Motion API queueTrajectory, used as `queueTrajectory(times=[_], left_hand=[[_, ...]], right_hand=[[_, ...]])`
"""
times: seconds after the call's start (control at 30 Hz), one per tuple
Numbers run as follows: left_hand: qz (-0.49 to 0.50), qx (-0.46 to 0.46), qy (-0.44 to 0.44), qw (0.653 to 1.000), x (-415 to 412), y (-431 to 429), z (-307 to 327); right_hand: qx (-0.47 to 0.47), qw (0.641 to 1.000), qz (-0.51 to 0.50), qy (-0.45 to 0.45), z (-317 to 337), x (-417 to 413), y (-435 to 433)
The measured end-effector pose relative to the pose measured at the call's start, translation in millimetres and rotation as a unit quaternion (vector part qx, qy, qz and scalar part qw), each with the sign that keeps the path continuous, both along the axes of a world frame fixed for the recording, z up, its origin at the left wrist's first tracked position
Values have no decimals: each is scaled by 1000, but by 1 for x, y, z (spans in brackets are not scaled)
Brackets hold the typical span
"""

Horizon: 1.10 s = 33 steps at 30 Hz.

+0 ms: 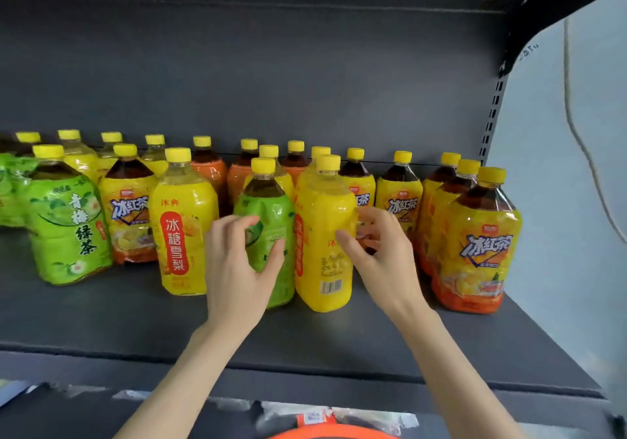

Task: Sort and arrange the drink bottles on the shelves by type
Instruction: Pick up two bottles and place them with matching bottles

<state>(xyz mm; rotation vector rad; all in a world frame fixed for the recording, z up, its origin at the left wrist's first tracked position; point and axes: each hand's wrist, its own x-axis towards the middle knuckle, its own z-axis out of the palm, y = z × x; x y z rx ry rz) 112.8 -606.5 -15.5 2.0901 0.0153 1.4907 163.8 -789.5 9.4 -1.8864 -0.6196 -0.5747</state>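
Two hands at the front middle of the shelf (pixel 305 337), left hand (pixel 242 262) curled round the green bottle (pixel 271 211), right hand (pixel 378 255) curled round the yellow bottle (pixel 322 221), both bottles upright and touching, many more bottles (pixel 207 169) in rows toward the back of the shelf
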Motion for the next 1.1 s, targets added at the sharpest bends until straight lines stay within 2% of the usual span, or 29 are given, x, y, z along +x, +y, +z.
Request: queueTrajectory(times=[0.07,0.2,0.37,0.47,0.67,0.8,0.87,0.93,1.0,1.1], left_hand=[[10,2,2,1000,8,10,-3],[-43,-20,49,998,24,21,-9],[-78,-6,54,995,29,35,-12],[-49,1,48,998,31,40,-12],[70,32,69,995,33,31,-14],[68,49,65,994,22,36,-16],[47,-1,19,999,10,45,-16],[58,-95,-10,994,1,61,-12],[48,-210,36,976,4,88,-6],[-75,-333,117,933,12,120,-1]], right_hand=[[22,999,-6,41,-4,3,19],[79,990,5,121,-8,7,46],[97,985,-29,139,-13,10,54],[129,979,15,160,-16,11,48],[177,967,66,170,-22,11,47],[186,966,50,173,-27,9,55],[179,969,22,170,-27,7,59],[185,968,8,169,-25,5,60],[193,966,12,172,-25,4,61],[201,964,26,171,-30,1,63]])
